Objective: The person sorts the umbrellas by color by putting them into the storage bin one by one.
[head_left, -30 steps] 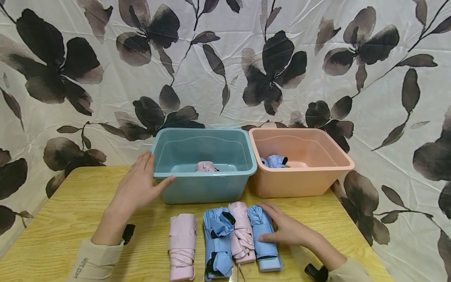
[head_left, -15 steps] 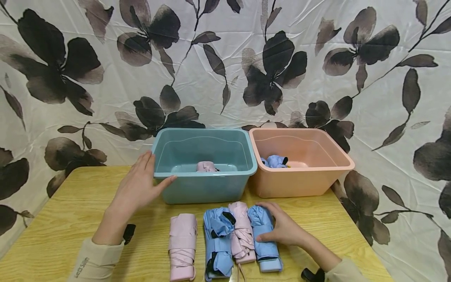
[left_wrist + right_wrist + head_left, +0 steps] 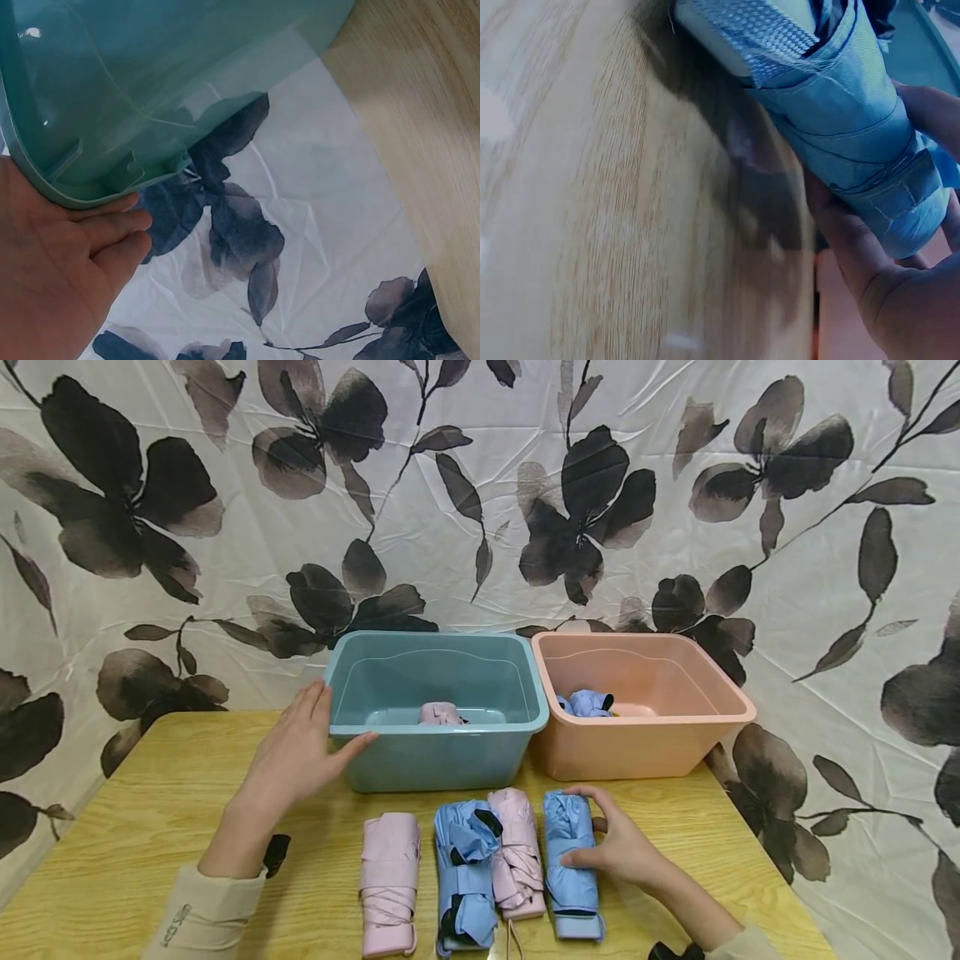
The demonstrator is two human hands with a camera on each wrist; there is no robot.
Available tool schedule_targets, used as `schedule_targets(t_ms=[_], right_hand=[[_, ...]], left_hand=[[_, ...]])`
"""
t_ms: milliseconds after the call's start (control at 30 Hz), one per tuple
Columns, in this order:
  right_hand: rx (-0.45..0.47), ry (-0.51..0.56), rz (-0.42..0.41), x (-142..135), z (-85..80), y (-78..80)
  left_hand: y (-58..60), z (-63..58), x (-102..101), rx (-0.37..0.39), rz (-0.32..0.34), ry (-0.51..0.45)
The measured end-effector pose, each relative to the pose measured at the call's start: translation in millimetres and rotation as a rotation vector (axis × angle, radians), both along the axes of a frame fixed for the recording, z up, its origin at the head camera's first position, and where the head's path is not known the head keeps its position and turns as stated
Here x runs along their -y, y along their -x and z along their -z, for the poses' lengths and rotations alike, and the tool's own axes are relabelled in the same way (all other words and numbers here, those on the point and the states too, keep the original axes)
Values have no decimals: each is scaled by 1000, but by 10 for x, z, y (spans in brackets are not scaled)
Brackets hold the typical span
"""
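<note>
My right hand (image 3: 626,852) grips a blue folding umbrella (image 3: 573,893) at the right end of a row on the table. In the right wrist view the fingers and thumb go round the blue umbrella (image 3: 847,127), which looks slightly raised off the wood. My left hand (image 3: 288,760) rests against the left corner of the teal bin (image 3: 435,764), fingers straight along its side and thumb at the front rim. To the left of the held umbrella lie a pink umbrella (image 3: 517,852), another blue umbrella (image 3: 465,877) and a second pink umbrella (image 3: 389,885).
Inside the teal bin lies a pink umbrella (image 3: 439,713), partly hidden by the front wall. Beside it stands a peach bin (image 3: 622,752) with blue umbrella fabric (image 3: 588,702) in it. A floral cloth (image 3: 480,510) hangs behind the wooden table (image 3: 135,827).
My right hand has closed round the rightmost blue umbrella and shifted it slightly right, apart from the pink one beside it. The left hand stays at the teal bin.
</note>
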State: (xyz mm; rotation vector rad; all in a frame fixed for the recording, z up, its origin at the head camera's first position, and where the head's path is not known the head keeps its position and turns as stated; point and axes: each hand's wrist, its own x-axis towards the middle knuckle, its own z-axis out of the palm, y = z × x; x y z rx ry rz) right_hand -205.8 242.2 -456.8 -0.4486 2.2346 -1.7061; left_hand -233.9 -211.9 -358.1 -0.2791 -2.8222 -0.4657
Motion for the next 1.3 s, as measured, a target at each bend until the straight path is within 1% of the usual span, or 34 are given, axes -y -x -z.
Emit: schedule_targets(t_ms=[167,300,400,533,633,700,900,1100,1300], right_hand=[[6,29,90,-26,-84,-59],[-35,63,155,-67,-195,-87],[-109,126,175,-113,-291,-93],[-246,209,194,-197,-437,-84],[-339,254,238,-270,-560,-64],[-386,283,279,-324,-645,-46],[-454,392,384,-509,-915,46],[-482,544,503,-677,-1141,192],[-514,605,616,-823,-1363,398]], left_hand=[[1,-3,2,-3,3,-2],[-5,-7,4,0,3,-4],[-5,-7,6,0,3,-1],[-6,-5,8,-1,2,-1],[-6,-5,7,-3,2,0],[-5,-6,5,-4,2,0],[-2,-13,6,3,0,-3],[6,-6,7,2,0,-1],[7,-9,1,7,-1,-2]])
